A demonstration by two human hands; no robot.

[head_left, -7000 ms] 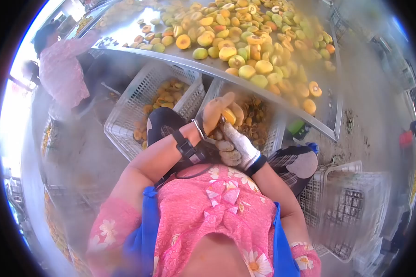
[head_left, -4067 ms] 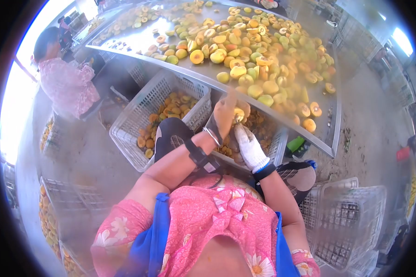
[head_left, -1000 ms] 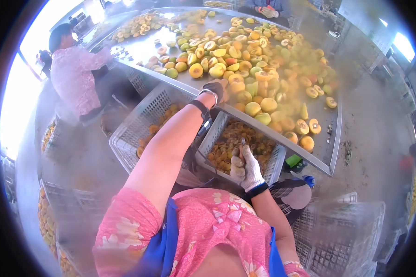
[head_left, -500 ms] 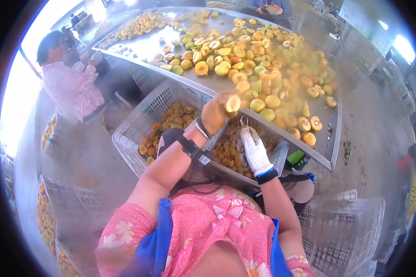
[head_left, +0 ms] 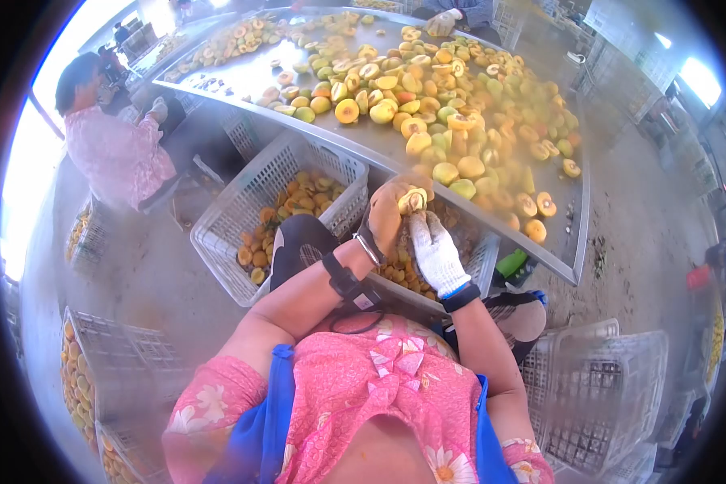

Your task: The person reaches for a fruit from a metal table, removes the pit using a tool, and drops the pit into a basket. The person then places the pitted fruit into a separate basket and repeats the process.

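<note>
My left hand [head_left: 389,211], orange-brown, is closed around a yellow peach half [head_left: 413,200], cut side up, just below the table's near edge. My right hand [head_left: 437,256], in a white glove, is closed with its fingertips against that fruit. It grips a small ring-ended metal tool, whose loop is now hidden at the peach. Beneath both hands a container holds small orange-brown pieces [head_left: 403,273]. To the left, a white plastic crate [head_left: 218,242] holds peach halves [head_left: 302,198]. More peach halves [head_left: 427,105] are heaped on the metal table [head_left: 363,143] ahead.
A co-worker in a pink top [head_left: 117,153] sits at the left. Another person's gloved hand [head_left: 441,24] reaches over the table's far side. Stacked crates [head_left: 597,395] stand at right, filled crates [head_left: 121,355] at lower left. A green object [head_left: 511,263] lies under the table corner.
My right hand has moved up and left, bringing the ring tool to the peach half. My left hand has lowered and turned the fruit slightly. The far person's hand now reaches onto the table.
</note>
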